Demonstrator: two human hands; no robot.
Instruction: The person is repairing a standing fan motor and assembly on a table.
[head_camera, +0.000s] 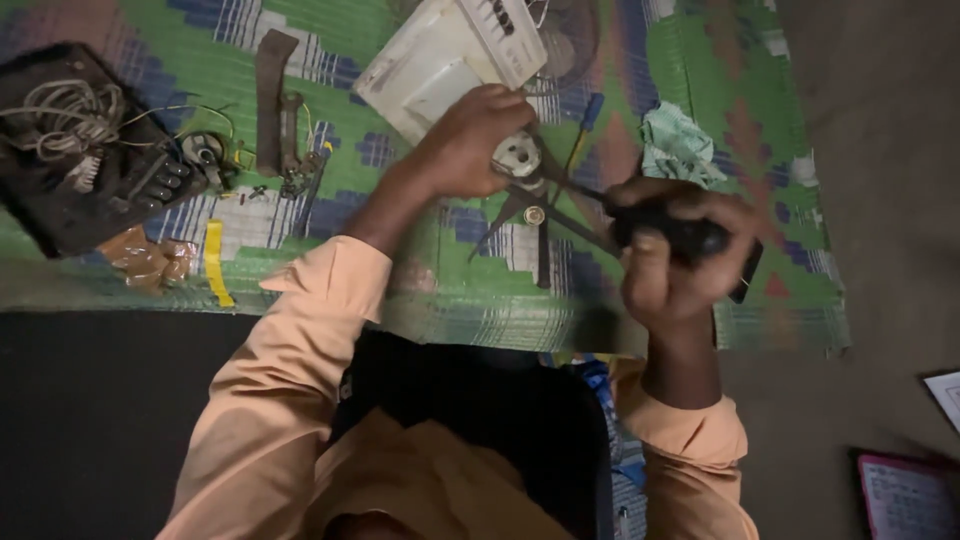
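Peach sleeves (300, 370) fill the bottom of the frame, both my forearms reaching up over a green patterned mat (420, 290). Left hand (470, 135), upper centre: fingers curled around a small white round fitting (517, 155), holding it just above the mat. Right hand (680, 255), centre right: closed in a fist on the black handle of a screwdriver (690, 238); its thin shaft slants up-left and meets the fitting. White plastic casing (440, 60) lies just above the left hand. Crumpled green cloth (678, 145) sits above the right hand. Dark board with coiled wires (85, 140) at upper left; metal wrench (272, 95) beside it.
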